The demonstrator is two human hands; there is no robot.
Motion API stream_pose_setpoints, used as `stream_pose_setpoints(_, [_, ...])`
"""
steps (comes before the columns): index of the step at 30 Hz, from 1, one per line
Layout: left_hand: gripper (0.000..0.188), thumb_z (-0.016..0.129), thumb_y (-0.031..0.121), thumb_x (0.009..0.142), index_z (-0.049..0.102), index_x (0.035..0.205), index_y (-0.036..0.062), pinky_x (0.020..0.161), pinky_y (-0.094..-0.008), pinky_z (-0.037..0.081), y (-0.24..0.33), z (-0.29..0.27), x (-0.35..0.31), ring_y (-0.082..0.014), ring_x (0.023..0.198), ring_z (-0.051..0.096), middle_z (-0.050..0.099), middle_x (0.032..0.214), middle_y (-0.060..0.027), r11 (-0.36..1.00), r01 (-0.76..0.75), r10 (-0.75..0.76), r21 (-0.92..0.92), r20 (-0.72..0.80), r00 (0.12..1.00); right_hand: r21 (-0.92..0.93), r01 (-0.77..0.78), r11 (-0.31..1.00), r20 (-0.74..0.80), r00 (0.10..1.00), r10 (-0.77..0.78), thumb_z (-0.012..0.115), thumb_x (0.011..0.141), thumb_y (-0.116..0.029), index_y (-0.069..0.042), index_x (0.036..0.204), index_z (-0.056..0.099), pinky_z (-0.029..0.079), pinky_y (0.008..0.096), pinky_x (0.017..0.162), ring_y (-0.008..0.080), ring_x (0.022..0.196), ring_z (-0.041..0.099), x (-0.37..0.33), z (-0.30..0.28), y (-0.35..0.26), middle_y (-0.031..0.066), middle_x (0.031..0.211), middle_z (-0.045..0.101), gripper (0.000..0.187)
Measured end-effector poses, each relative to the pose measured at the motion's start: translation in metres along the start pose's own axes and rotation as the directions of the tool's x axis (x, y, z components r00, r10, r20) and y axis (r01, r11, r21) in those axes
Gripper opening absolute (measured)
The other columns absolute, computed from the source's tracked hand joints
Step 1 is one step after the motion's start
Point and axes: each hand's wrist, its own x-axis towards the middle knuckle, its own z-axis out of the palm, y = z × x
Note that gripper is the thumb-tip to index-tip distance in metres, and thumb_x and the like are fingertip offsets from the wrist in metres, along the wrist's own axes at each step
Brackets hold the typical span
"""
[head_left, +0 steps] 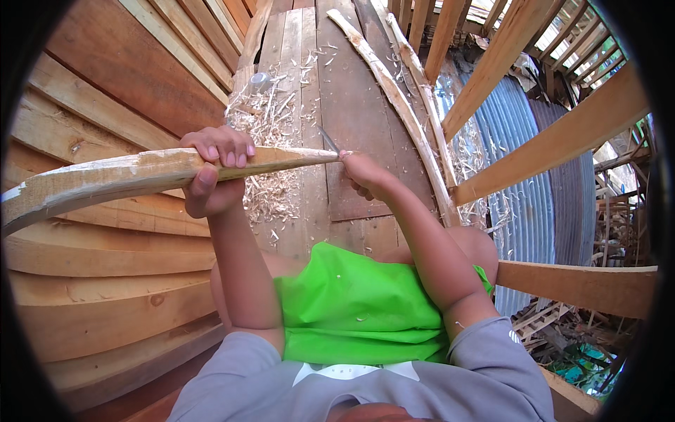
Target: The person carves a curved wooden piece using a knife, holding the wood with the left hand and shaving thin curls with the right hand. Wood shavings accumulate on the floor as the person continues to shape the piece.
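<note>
A pale, peeled wooden pole (126, 172) reaches in from the left edge and narrows to a point in front of me. My left hand (219, 165) is closed round it, with the thumb below and the fingers over the top. At the pointed end my right hand (362, 174) is closed on a knife (328, 138). Its thin grey blade sticks up past the tip, while the fist hides the handle. The tip of the pole meets or nearly meets the right thumb; I cannot tell whether the blade touches the wood.
Wood shavings (271, 179) litter the plank floor (358, 190), with a clear cup (260, 82) among them. Two peeled poles (397, 98) lie along the right side. A plank wall (112, 309) rises at left; railing posts (548, 151) and corrugated metal sheets (524, 211) are at right. Bright green cloth (358, 302) covers my lap.
</note>
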Motion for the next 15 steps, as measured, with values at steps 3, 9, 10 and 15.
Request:
stream_pose_setpoints(3, [0.021, 0.061, 0.017, 0.081, 0.051, 0.096, 0.0056, 0.073, -0.0376, 0.044, 0.001, -0.003, 0.001, -0.0208, 0.073, 0.049, 0.050, 0.079, -0.0085, 1.000, -0.008, 0.008, 0.009, -0.001, 1.000, -0.029, 0.001, 1.000, -0.094, 0.996, -0.003, 0.034, 0.103, -0.042, -0.006, 0.090, 0.048, 0.026, 0.0338, 0.038, 0.0119, 0.043, 0.034, -0.002, 0.005, -0.005, -0.0010, 0.057, 0.036, 0.041])
stream_pose_setpoints(9, [0.021, 0.061, 0.018, 0.081, 0.052, 0.095, 0.0062, 0.074, -0.0376, 0.044, 0.000, 0.002, 0.003, -0.0204, 0.073, 0.049, 0.050, 0.078, -0.0081, 1.000, 0.005, -0.005, -0.007, -0.002, 1.000, 0.050, -0.044, 0.998, 0.014, 0.999, 0.043, 0.033, 0.103, -0.043, -0.005, 0.089, 0.048, 0.028, 0.0342, 0.038, 0.0122, 0.044, 0.036, 0.007, -0.006, 0.003, 0.0010, 0.060, 0.041, 0.042])
stream_pose_setpoints(10, [0.021, 0.061, 0.018, 0.081, 0.052, 0.095, 0.0064, 0.074, -0.0376, 0.044, 0.001, -0.001, 0.002, -0.0203, 0.073, 0.049, 0.050, 0.078, -0.0080, 1.000, 0.015, -0.014, -0.006, 0.001, 1.000, 0.024, -0.037, 0.999, -0.004, 0.999, 0.037, 0.033, 0.103, -0.043, -0.005, 0.089, 0.048, 0.029, 0.0344, 0.038, 0.0122, 0.044, 0.036, 0.002, 0.001, 0.001, 0.0011, 0.060, 0.041, 0.043])
stream_pose_setpoints(15, [0.021, 0.062, 0.018, 0.081, 0.052, 0.095, 0.0067, 0.074, -0.0376, 0.044, 0.002, -0.002, -0.004, -0.0203, 0.073, 0.049, 0.051, 0.079, -0.0081, 1.000, 0.009, -0.009, 0.006, -0.018, 1.000, -0.087, 0.030, 0.996, -0.041, 0.999, -0.034, 0.031, 0.103, -0.044, -0.004, 0.089, 0.050, 0.029, 0.0348, 0.038, 0.0128, 0.043, 0.036, -0.008, 0.011, -0.007, 0.0004, 0.059, 0.040, 0.046])
